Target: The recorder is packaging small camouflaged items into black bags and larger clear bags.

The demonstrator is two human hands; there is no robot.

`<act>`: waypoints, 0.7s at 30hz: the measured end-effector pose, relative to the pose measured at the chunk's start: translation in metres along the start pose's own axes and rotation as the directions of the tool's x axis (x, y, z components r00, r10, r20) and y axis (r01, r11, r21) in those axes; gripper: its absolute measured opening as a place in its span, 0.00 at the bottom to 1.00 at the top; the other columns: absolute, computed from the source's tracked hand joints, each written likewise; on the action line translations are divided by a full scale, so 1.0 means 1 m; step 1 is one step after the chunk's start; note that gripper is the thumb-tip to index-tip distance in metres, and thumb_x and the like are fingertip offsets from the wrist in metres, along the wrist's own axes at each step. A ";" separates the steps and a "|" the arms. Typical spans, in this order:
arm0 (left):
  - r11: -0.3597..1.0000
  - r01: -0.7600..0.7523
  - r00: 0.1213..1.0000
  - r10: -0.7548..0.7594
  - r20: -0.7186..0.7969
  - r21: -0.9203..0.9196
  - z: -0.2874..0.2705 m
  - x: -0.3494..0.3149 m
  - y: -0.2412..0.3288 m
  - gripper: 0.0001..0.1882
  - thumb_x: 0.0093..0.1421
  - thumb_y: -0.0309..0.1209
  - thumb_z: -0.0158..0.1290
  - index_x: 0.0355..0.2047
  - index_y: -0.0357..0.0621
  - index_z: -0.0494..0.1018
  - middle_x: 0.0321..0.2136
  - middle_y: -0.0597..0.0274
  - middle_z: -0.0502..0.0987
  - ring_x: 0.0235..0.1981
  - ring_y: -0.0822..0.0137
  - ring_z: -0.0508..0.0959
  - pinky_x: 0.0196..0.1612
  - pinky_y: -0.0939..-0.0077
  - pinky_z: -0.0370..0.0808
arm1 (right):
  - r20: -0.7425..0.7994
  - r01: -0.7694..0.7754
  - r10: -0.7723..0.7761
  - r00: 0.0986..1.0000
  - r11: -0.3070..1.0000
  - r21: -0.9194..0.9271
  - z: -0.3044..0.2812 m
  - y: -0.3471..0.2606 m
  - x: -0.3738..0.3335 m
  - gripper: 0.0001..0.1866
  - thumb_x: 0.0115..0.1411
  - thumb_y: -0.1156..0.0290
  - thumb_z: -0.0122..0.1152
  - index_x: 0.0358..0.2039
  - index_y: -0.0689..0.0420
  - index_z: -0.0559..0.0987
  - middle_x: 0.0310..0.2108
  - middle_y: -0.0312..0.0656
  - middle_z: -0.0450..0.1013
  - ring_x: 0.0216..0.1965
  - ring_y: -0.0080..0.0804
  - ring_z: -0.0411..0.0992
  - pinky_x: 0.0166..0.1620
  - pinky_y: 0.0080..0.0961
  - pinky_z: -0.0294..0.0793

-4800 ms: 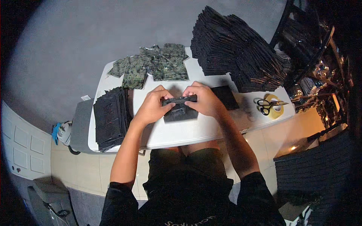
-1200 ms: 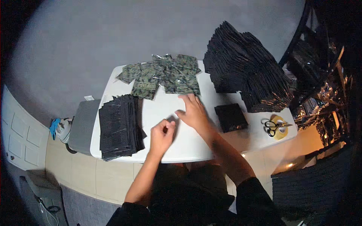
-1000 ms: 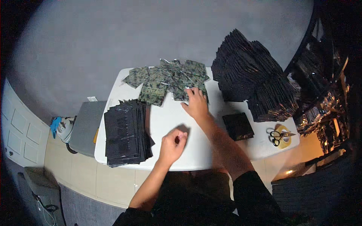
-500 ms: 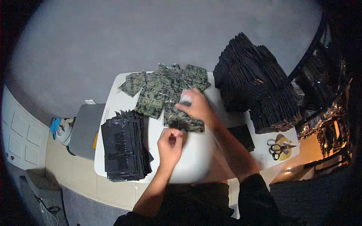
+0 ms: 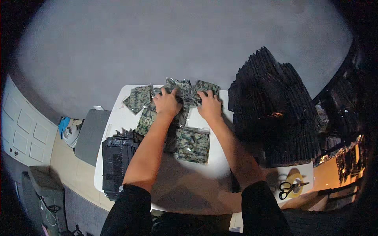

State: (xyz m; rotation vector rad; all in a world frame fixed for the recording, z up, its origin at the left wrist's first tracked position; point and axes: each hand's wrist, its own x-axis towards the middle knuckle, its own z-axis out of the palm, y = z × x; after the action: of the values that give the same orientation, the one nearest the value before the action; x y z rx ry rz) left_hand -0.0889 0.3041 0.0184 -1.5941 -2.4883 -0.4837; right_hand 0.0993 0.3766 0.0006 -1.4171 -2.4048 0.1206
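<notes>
Several flat camouflage fabric packets in clear plastic lie bunched at the far side of the white table. My left hand reaches over the middle of the bunch, fingers spread on the packets. To its right, my right hand has its fingers apart on the near edge of the far-right camouflage packet. Another camouflage packet lies flat between my forearms, nearer to me. A further camouflage packet is left of my left hand. My left forearm hides part of the bunch.
A stack of flat black packages sits at the table's left. Tall piles of black packages stand on the right. Near the front right corner, black-handled scissors lie on a yellowish tape roll. A grey chair stands beyond the left edge.
Both hands have moved away from me, from the table's middle to the far packets, and their fingers have spread. The near camouflage packet is now uncovered. The view has shifted.
</notes>
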 end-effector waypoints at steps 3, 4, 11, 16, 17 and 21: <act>1.000 -0.011 1.000 0.011 -0.020 -0.019 0.015 0.015 -0.007 0.30 0.57 0.36 0.69 0.62 0.65 0.81 0.57 0.44 0.78 0.57 0.34 0.80 0.60 0.42 0.79 | -0.109 0.033 -0.026 0.994 0.998 0.062 -0.007 0.008 0.009 0.34 0.57 0.69 0.76 0.66 0.42 0.81 0.58 0.52 0.79 0.53 0.59 0.82 0.55 0.52 0.84; 0.999 -0.019 0.996 0.016 -0.085 -0.032 0.018 0.018 -0.015 0.27 0.59 0.34 0.67 0.61 0.64 0.82 0.54 0.45 0.80 0.55 0.35 0.82 0.58 0.45 0.81 | -0.176 0.052 -0.033 0.984 0.993 0.104 -0.011 0.007 0.010 0.29 0.58 0.71 0.73 0.62 0.44 0.84 0.53 0.53 0.83 0.47 0.59 0.84 0.53 0.51 0.85; 0.873 -0.160 0.900 -0.062 -0.431 -0.461 -0.048 0.020 -0.028 0.28 0.54 0.18 0.67 0.56 0.51 0.84 0.50 0.42 0.82 0.48 0.36 0.84 0.53 0.46 0.81 | -0.484 0.181 0.014 0.875 0.918 0.353 -0.077 0.018 -0.001 0.24 0.61 0.75 0.68 0.59 0.49 0.86 0.49 0.55 0.85 0.49 0.59 0.83 0.53 0.47 0.83; 0.847 -0.279 0.845 -0.007 -0.535 -0.452 -0.132 -0.023 -0.017 0.29 0.54 0.19 0.68 0.57 0.52 0.83 0.50 0.42 0.79 0.50 0.37 0.82 0.53 0.47 0.81 | -0.571 0.233 0.015 0.820 0.904 0.359 -0.155 -0.005 -0.047 0.26 0.62 0.76 0.67 0.62 0.52 0.84 0.55 0.53 0.83 0.54 0.57 0.83 0.57 0.44 0.83; 0.831 -0.331 0.810 0.007 -0.586 -0.447 -0.136 -0.031 -0.019 0.29 0.54 0.18 0.68 0.58 0.51 0.82 0.51 0.42 0.78 0.49 0.37 0.82 0.53 0.47 0.81 | -0.566 0.225 0.008 0.825 0.913 0.340 -0.160 -0.012 -0.060 0.27 0.62 0.77 0.68 0.63 0.52 0.83 0.55 0.51 0.83 0.54 0.55 0.83 0.57 0.43 0.83; 0.874 -0.265 0.871 0.036 -0.490 -0.408 -0.096 -0.076 -0.033 0.26 0.57 0.23 0.68 0.57 0.51 0.83 0.56 0.37 0.77 0.58 0.34 0.78 0.62 0.45 0.77 | -0.426 0.210 -0.067 0.902 0.932 0.297 -0.111 -0.017 -0.108 0.29 0.62 0.73 0.72 0.65 0.51 0.82 0.58 0.50 0.82 0.56 0.54 0.82 0.60 0.44 0.82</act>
State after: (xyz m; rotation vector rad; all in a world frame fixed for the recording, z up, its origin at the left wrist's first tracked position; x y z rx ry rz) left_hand -0.0913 0.1930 0.0795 -1.5555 -1.9427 -1.3478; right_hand 0.1700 0.2635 0.0817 -0.9924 -2.0110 0.1703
